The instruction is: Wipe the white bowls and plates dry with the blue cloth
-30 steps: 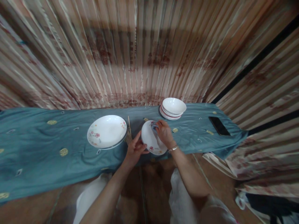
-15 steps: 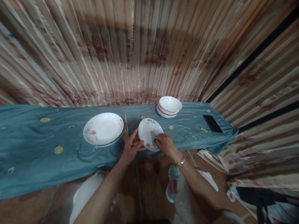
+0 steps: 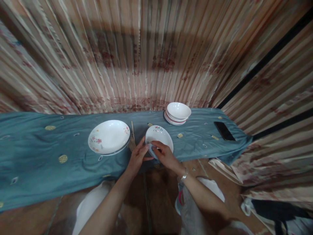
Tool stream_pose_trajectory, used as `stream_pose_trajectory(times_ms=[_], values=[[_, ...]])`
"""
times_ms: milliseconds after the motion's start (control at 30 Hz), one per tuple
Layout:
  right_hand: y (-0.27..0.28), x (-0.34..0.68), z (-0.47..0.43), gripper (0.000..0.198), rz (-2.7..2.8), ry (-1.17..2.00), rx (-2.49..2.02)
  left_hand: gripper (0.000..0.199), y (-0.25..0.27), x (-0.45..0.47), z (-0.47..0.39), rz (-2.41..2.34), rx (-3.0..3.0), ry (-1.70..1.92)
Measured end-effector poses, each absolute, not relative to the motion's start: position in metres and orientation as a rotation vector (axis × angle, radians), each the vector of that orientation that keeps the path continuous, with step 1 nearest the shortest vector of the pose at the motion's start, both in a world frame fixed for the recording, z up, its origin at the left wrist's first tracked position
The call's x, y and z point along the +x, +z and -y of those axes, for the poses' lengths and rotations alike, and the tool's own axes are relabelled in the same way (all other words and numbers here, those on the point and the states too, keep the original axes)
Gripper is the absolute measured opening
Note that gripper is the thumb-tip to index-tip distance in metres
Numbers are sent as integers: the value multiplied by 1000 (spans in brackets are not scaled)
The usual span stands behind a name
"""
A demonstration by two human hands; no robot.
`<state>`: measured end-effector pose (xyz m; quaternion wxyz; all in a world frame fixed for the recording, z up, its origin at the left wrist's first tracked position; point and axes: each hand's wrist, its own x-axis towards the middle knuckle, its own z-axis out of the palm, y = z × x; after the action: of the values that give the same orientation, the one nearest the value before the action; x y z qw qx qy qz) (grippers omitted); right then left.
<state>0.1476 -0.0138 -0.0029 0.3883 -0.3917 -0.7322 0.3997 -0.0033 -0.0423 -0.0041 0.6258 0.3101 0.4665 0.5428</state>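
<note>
A small white plate with a floral edge point(image 3: 162, 136) is tilted toward me at the front of the table. My left hand point(image 3: 137, 155) grips its lower left edge, thumb toward the rim. With my right hand point(image 3: 166, 154) I pinch a grey-blue cloth point(image 3: 152, 151) against the lower left part of the plate, close to my left thumb. Larger flowered plates point(image 3: 110, 136) lie stacked just left of my hands. Between them and the small plate is a bundle of chopsticks point(image 3: 132, 143), partly hidden by my left hand.
Stacked white bowls point(image 3: 178, 111) stand at the back, right of the plate. A black phone point(image 3: 224, 131) lies near the right end of the blue tablecloth point(image 3: 78, 166). A pleated curtain point(image 3: 146, 65) hangs right behind the table, and a dark pole point(image 3: 256, 75) slants at the right.
My right hand has moved the cloth left across the plate, from its lower right to its lower left edge. My left hand still holds the plate. The view has shifted slightly.
</note>
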Motion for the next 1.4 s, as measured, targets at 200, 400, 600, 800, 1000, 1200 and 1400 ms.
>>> stream_pose_trajectory(times_ms=[200, 400, 600, 800, 1000, 1200, 1400], values=[[-1, 127, 1, 29, 1630, 1048, -1059, 73, -2, 0, 42, -1042, 692, 1261], [7, 125, 2, 25, 1774, 924, -1095, 77, -2, -1, 45, -1021, 640, 1241], [16, 143, 16, 23, 1995, 948, -1098, 83, -6, -6, 43, -1056, 618, 1207], [13, 147, 20, 25, 1900, 977, -1084, 79, -5, -4, 41, -1040, 633, 1211], [7, 134, -2, 26, 1629, 1012, -1110, 82, -2, 4, 43, -1015, 722, 1252], [5, 127, -17, 29, 1469, 1083, -1136, 96, -7, 10, 40, -1014, 756, 1268], [1, 123, -26, 27, 1499, 998, -1145, 88, -10, 11, 38, -1059, 808, 1294]])
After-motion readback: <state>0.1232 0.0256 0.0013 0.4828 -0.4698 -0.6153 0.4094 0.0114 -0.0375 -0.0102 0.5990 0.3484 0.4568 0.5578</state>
